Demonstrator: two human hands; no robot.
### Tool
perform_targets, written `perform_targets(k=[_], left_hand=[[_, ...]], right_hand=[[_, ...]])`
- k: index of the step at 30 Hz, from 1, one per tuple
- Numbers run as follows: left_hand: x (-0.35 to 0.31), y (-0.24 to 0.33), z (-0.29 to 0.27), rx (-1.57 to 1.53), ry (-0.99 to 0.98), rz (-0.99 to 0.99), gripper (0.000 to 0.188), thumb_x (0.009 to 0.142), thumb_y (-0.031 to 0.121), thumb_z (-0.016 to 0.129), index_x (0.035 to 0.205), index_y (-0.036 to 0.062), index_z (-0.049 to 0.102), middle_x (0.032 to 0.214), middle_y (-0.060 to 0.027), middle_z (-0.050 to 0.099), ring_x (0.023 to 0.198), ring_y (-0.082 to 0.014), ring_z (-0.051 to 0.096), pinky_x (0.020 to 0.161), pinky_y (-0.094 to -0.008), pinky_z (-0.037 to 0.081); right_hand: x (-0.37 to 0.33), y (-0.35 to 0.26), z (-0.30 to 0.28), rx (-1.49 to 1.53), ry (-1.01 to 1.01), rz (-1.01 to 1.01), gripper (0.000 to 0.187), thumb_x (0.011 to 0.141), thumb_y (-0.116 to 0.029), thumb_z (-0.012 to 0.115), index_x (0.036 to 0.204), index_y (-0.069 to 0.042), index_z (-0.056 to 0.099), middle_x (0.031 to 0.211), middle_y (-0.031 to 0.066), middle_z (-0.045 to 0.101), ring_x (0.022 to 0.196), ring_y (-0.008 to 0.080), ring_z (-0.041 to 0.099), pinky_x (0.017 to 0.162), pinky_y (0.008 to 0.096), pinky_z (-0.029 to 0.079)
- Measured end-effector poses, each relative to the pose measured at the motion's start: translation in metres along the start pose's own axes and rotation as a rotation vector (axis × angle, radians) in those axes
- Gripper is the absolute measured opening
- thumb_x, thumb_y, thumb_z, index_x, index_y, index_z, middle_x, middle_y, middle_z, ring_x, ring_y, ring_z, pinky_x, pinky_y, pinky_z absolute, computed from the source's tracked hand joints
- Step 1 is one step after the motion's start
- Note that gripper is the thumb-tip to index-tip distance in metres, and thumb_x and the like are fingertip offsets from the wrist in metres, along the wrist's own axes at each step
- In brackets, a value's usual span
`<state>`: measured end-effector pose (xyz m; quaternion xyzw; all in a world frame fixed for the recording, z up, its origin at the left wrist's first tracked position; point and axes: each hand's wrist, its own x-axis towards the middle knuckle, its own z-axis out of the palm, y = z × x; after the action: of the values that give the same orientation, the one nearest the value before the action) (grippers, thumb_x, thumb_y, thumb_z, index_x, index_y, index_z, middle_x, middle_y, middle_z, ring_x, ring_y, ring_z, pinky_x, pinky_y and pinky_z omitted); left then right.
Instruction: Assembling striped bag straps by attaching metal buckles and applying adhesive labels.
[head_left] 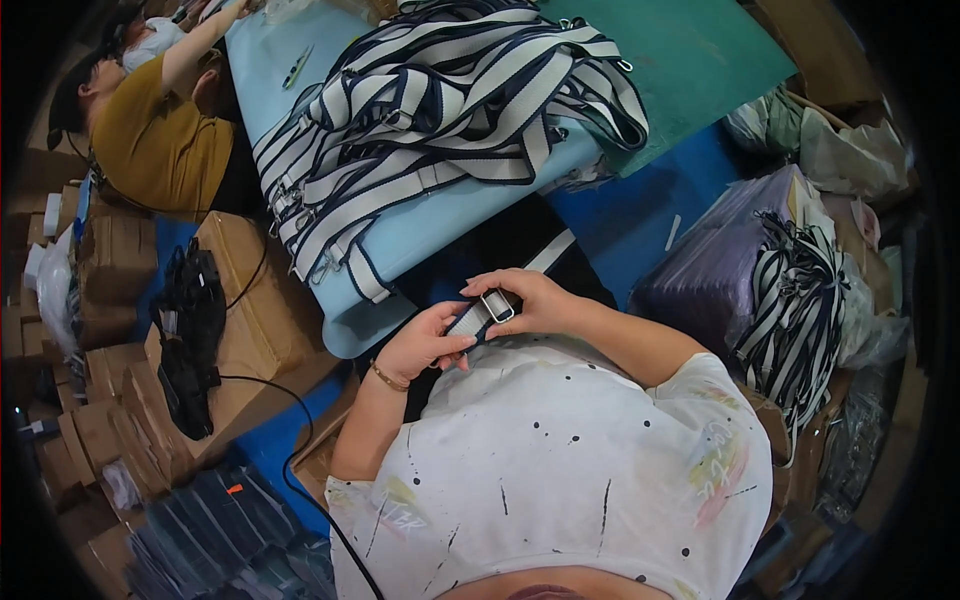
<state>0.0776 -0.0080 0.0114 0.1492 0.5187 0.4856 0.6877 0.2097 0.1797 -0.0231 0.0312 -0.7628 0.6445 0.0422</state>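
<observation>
A navy-and-white webbing strap (469, 322) is stretched between my two hands, just in front of my body. My left hand (420, 346) pinches one part of it, thumb on top. My right hand (532, 300) has its fingers closed around a metal slide buckle (497, 306) threaded on the same strap. Part of the webbing is hidden under my fingers. More of it shows as a pale striped length (550, 252) across the dark cloth beyond my right hand. Ahead of me, a big heap of matching straps (470, 95) with metal hooks and buckles covers the table.
The light-blue tabletop (440, 225) adjoins a green sheet (700, 70); thread snips (296, 66) lie at its far left. Cardboard boxes (255, 290) with black straps (190, 340) stand left. A bundle of striped straps (795, 320) hangs right. Another person (165, 140) works far left.
</observation>
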Motion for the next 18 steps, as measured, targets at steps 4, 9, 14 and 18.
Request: perform_targets(k=[4,9,14,18], left_hand=[[-0.004,-0.001,0.001,-0.043,-0.078,0.011,0.045,0.084,0.007,0.063,0.124,-0.0031,0.044,0.088,-0.0061,0.061,0.06,-0.0101,0.062,0.045,-0.017,0.041],[0.0,-0.002,0.008,-0.126,-0.069,-0.017,0.036,0.093,0.014,0.051,0.125,-0.0013,0.044,0.091,-0.0057,0.062,0.063,-0.0117,0.063,0.047,-0.0175,0.043],[0.003,-0.011,0.007,-0.252,-0.101,0.01,0.033,0.097,0.016,0.044,0.127,0.0012,0.044,0.098,-0.0059,0.062,0.073,-0.0132,0.065,0.051,-0.0183,0.045],[0.005,-0.011,0.016,-0.14,-0.084,-0.02,0.033,0.098,0.016,0.043,0.128,0.003,0.044,0.103,-0.0046,0.061,0.085,-0.0127,0.065,0.055,-0.0179,0.046]], right_hand=[[-0.003,-0.001,0.004,-0.139,-0.029,-0.072,0.065,0.071,-0.027,0.078,0.128,-0.012,0.05,0.112,0.0099,0.061,0.1,0.0282,0.058,0.088,0.0374,0.046],[-0.001,-0.012,0.005,-0.318,-0.11,-0.005,0.072,0.079,-0.041,0.068,0.137,-0.01,0.039,0.12,0.0128,0.058,0.106,0.0325,0.056,0.095,0.042,0.04],[-0.004,-0.003,0.008,-0.185,-0.003,-0.109,0.071,0.081,-0.04,0.066,0.137,-0.008,0.036,0.125,0.0127,0.056,0.106,0.0303,0.057,0.093,0.0406,0.042],[-0.004,-0.003,0.004,-0.045,0.012,-0.042,0.077,0.08,-0.053,0.062,0.137,-0.008,0.036,0.129,0.0121,0.053,0.11,0.028,0.056,0.093,0.0394,0.041]])
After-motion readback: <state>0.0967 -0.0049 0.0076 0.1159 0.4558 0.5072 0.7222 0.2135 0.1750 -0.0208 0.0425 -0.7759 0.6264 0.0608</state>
